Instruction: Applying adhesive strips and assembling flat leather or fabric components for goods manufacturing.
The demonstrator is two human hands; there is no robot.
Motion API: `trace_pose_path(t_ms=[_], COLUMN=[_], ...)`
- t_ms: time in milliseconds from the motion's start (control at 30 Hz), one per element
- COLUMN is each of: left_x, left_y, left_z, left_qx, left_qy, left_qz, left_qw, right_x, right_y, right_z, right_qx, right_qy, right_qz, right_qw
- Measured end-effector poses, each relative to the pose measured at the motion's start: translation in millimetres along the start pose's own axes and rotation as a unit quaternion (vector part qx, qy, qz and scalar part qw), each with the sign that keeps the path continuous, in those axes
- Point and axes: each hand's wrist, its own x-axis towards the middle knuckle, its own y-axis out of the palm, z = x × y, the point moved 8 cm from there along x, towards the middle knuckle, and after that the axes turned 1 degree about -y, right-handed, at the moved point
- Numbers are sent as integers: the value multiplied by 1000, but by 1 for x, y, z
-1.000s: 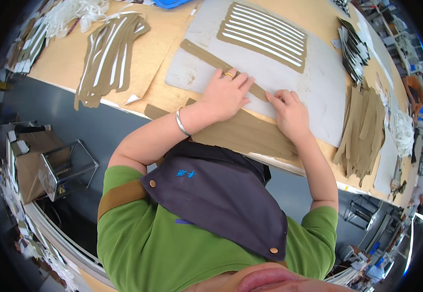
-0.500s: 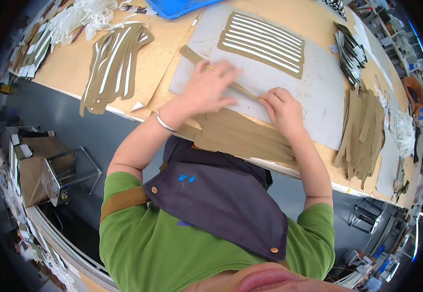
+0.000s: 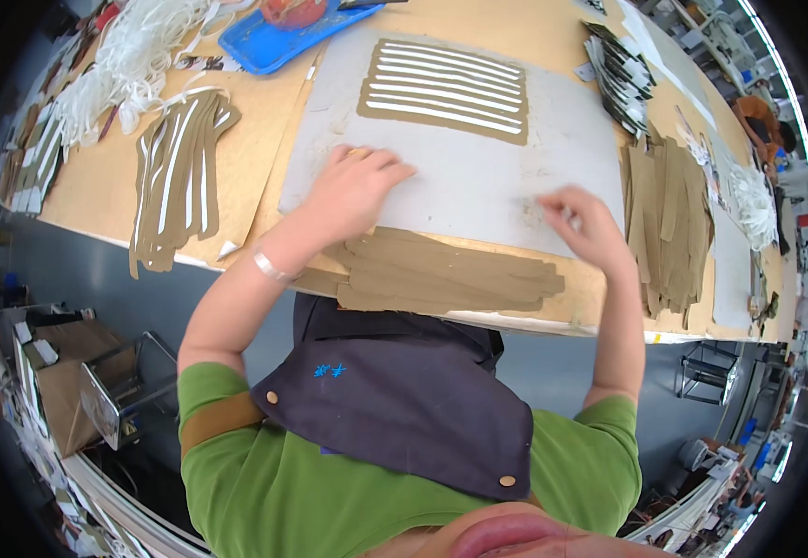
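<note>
Left hand [image 3: 356, 186]: hovering over flat grey board [image 3: 464, 186], fingers parted.
Right hand [image 3: 587, 228]: curling, blurred; cannot tell if pinching.
White-striped brown strips [image 3: 442, 91]: lying on board, apparently done.
Plain brown strips [image 3: 441, 274]: lying piled near tan worktop [image 3: 582, 286] edge, apparently remaining.

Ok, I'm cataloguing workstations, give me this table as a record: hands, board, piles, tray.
Left hand: over flat grey board, no strip visible
Right hand: fingers curled, blurred, near board's right side
On board: brown rectangular panel with white stripes
Table's near edge: pile of flat brown strips
Left pile: brown strips with white stripes
Right pile: long plain brown strips
Far side: blue plastic tray with round reddish object
</note>
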Motion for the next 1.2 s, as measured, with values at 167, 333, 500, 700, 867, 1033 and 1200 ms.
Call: trace_pose_path(t_ms=[167,333,500,700,867,1033,1200], left_x=[108,144,146,61,-2,-3,21], left_y=[64,82,82,27,-102,-108,-2], left_z=[-17,-22,19,197,186,85,-26], left_qx=[4,95,-85,-674,-481,-232,-144], left_qy=[24,35,-134,-330,-220,-111,-15], left_qz=[-56,-117,-162,-440,-568,-471,-167], left_qw=[998,988,974,493,631,844,975], right_x=[97,103,105,107,107,106,75], right_y=[7,27,30,32,18,5,58], right_z=[-63,-77,-78,-80,-87,-40,12], right_qx=[-114,-213,-239,-220,-198,127,449], right_qy=[-17,-1,-24,-11,6,33,138], right_qz=[-239,-298,-323,-330,-320,-287,6], right_qw=[964,931,916,918,927,949,883])
